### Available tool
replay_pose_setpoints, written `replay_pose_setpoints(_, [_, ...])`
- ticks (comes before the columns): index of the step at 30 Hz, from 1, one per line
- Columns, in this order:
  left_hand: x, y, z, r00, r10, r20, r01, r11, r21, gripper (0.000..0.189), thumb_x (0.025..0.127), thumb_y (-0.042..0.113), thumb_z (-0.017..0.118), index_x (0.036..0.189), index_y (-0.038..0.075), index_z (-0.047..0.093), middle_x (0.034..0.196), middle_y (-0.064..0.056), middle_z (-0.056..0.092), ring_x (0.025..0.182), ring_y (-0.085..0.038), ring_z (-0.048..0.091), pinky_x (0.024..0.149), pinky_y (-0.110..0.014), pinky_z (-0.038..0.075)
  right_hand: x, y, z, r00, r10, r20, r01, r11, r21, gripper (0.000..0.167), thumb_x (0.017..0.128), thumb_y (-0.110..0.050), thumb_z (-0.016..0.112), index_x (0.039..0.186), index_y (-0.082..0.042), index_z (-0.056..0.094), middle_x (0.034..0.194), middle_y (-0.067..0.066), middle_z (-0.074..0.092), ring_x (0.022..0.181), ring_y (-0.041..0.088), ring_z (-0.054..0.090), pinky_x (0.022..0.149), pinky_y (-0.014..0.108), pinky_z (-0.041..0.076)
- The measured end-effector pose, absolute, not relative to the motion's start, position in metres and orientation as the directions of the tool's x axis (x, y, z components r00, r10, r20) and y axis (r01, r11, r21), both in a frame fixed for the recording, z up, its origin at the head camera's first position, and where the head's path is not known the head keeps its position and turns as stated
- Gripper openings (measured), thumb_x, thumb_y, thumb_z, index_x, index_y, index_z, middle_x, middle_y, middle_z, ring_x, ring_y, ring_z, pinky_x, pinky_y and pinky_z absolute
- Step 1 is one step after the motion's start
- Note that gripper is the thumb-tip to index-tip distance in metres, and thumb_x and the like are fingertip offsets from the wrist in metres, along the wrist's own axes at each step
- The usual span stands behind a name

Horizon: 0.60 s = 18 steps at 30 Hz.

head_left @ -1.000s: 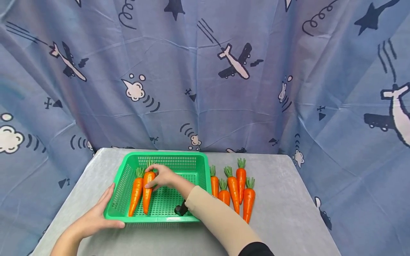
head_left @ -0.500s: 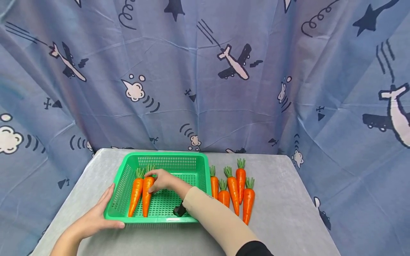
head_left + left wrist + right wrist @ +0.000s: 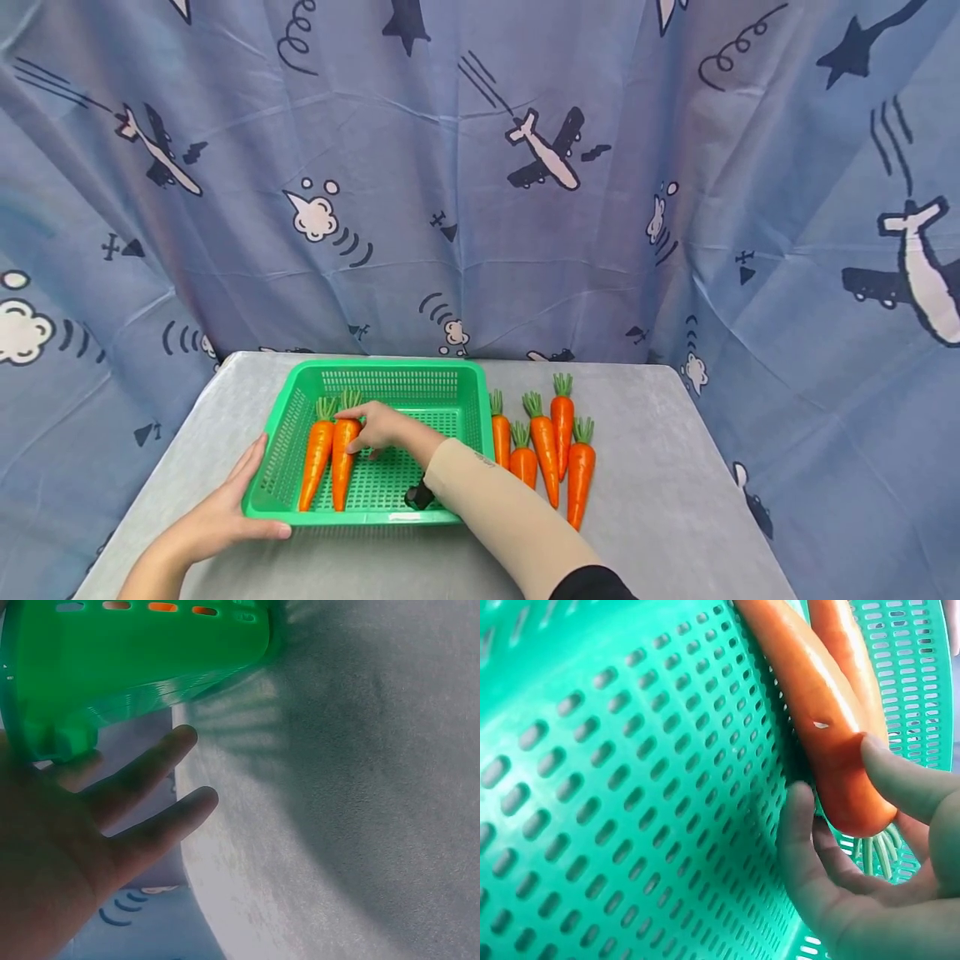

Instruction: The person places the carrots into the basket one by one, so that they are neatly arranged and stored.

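Observation:
Two orange carrots with green tops lie side by side at the left of a green plastic basket [image 3: 483, 433]. My right hand [image 3: 382, 423] is at the top end of the right-hand carrot [image 3: 341, 479], its thumb on the side and its curled fingers about the crown. In the right wrist view, the thumb touches the carrot [image 3: 829, 727], with a small gap before one fingertip. The other carrot [image 3: 317, 458] lies just left of it. My left hand [image 3: 225, 508] rests against the basket's left front corner. Its fingers look straight and spread in the left wrist view.
Several more carrots [image 3: 544, 446] lie on the grey table [image 3: 660, 492], close beside the basket's right wall; my right forearm partly covers some. A blue patterned curtain [image 3: 405, 208] hangs behind the table. A small black device [image 3: 418, 497] sits at my right wrist.
The right-hand carrot has come down flat onto the basket floor, and my right hand has slid slightly toward its right side. My left hand stays at the corner.

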<state>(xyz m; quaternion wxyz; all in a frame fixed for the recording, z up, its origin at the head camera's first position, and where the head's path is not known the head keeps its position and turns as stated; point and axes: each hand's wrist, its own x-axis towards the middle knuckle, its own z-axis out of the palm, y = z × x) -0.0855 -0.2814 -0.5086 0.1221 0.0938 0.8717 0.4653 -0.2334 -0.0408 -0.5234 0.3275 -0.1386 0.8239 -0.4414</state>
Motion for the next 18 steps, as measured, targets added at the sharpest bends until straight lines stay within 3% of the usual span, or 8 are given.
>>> replay_pose_setpoints(2, [-0.085, -0.282, -0.509, -0.953, 0.28, -0.119, 0.053, 0.539, 0.841, 0.128, 0.075, 0.016, 0.087, 0.164, 0.019, -0.006, 0.167, -0.028, -0.003, 0.147, -0.053, 0.004, 0.097, -0.004, 0.016, -0.234, -0.04, -0.524, -0.752, -0.515, -0.412, 0.046, 0.582, -0.812, 0.064, 0.084, 0.0, 0.079, 0.139, -0.029, 0.064, 0.122, 0.005, 0.065, 0.074, 0.018, 0.06, 0.068, 0.044, 0.059])
replay_pose_setpoints(8, [-0.086, -0.281, -0.51, -0.954, 0.285, -0.094, 0.074, 0.525, 0.848, 0.128, 0.075, 0.016, 0.087, 0.164, 0.017, -0.006, 0.166, -0.028, -0.003, 0.146, -0.052, 0.004, 0.094, -0.001, 0.012, -0.235, -0.036, -0.519, -0.75, -0.53, -0.396, 0.025, 0.576, -0.817, 0.063, 0.085, -0.004, 0.08, 0.139, -0.032, 0.063, 0.125, 0.006, 0.066, 0.068, 0.026, 0.06, 0.068, 0.048, 0.059])
replay_pose_setpoints(13, [-0.087, -0.28, -0.512, -0.954, 0.292, -0.07, 0.096, 0.518, 0.85, 0.129, 0.074, 0.016, 0.087, 0.164, 0.016, -0.005, 0.166, -0.029, -0.002, 0.147, -0.049, 0.003, 0.092, 0.002, 0.011, -0.238, -0.031, -0.508, -0.751, -0.528, -0.397, 0.031, 0.572, -0.819, 0.066, 0.085, -0.006, 0.08, 0.142, -0.032, 0.06, 0.136, 0.017, 0.059, 0.051, 0.018, 0.043, 0.069, 0.05, 0.057])
replay_pose_setpoints(16, [-0.086, -0.28, -0.513, -0.954, 0.291, -0.066, 0.098, 0.514, 0.852, 0.129, 0.074, 0.015, 0.087, 0.164, 0.017, -0.005, 0.166, -0.029, -0.003, 0.15, -0.038, -0.001, 0.092, 0.003, 0.011, -0.241, -0.027, -0.499, -0.753, -0.532, -0.388, 0.034, 0.557, -0.83, 0.066, 0.086, -0.007, 0.08, 0.143, -0.033, 0.059, 0.148, 0.022, 0.05, 0.053, 0.016, 0.05, 0.075, 0.052, 0.056])
replay_pose_setpoints(18, [-0.085, -0.281, -0.513, -0.956, 0.288, -0.063, 0.1, 0.516, 0.851, 0.129, 0.074, 0.015, 0.087, 0.164, 0.017, -0.005, 0.166, -0.029, -0.003, 0.151, -0.021, -0.003, 0.092, 0.003, 0.01, -0.242, -0.025, -0.494, -0.751, -0.544, -0.375, 0.035, 0.534, -0.845, 0.066, 0.086, -0.007, 0.08, 0.143, -0.033, 0.059, 0.15, 0.023, 0.047, 0.063, 0.022, 0.061, 0.079, 0.054, 0.056])
